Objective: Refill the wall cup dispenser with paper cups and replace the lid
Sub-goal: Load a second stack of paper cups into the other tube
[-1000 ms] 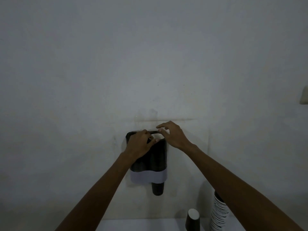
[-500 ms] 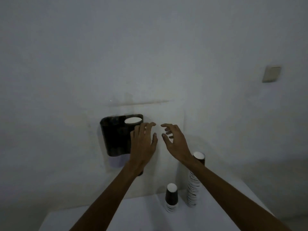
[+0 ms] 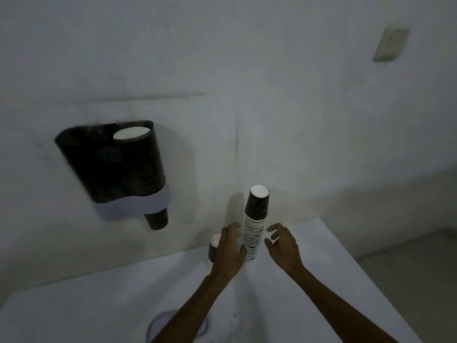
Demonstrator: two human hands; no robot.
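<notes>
A dark wall cup dispenser (image 3: 111,167) with a pale lower band hangs at the left, its top uncovered. A white cup base (image 3: 131,133) shows in its right tube and one dark cup (image 3: 157,219) pokes out below. A tall stack of paper cups (image 3: 254,229) stands upside down on the white table (image 3: 74,305) by the wall. My left hand (image 3: 230,248) and my right hand (image 3: 282,246) flank the stack, fingers spread, not gripping it. A single cup (image 3: 213,247) stands partly hidden behind my left hand. The see-through lid (image 3: 160,325) lies near the front edge, under my left forearm.
A beige wall switch (image 3: 390,44) sits at the upper right. The table's right edge drops off to the floor (image 3: 408,280) at the right. The plain wall fills the rest of the view.
Both hands left the dispenser top and came down and right to either side of the cup stack. The view swung down and right, bringing the table and the lid into sight.
</notes>
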